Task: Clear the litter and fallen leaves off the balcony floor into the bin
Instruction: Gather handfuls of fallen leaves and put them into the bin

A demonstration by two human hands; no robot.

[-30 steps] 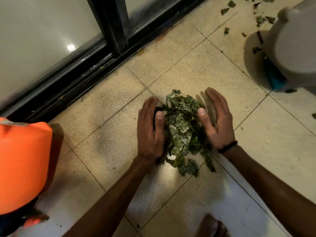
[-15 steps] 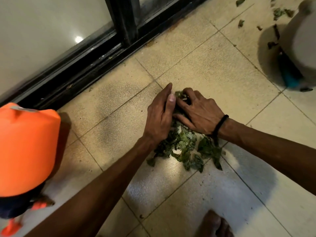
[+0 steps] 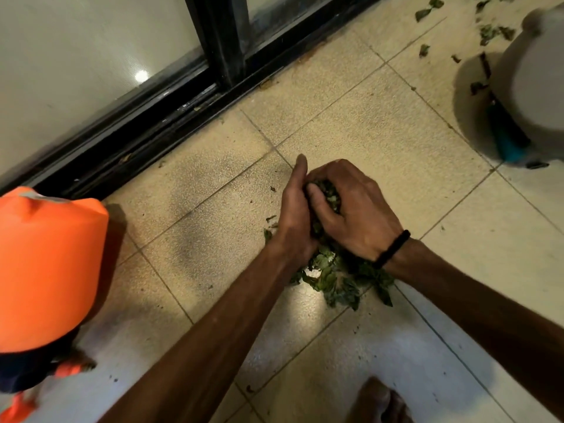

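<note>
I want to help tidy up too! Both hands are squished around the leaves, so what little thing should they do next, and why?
Probably lift the clump and carry it left to the orange bin. The left hand and right hand are pressed together around the pile of leaves, though some leaves spill out below the wrists, so a tighter squeeze first may help.

Beige tiled floor [image 3: 381,132], black door frame [image 3: 219,41]

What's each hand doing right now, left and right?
Left hand: closed against the pile of leaves, pressing it toward the right hand.
Right hand: closed over the leaves, fingers curled into them.
</note>
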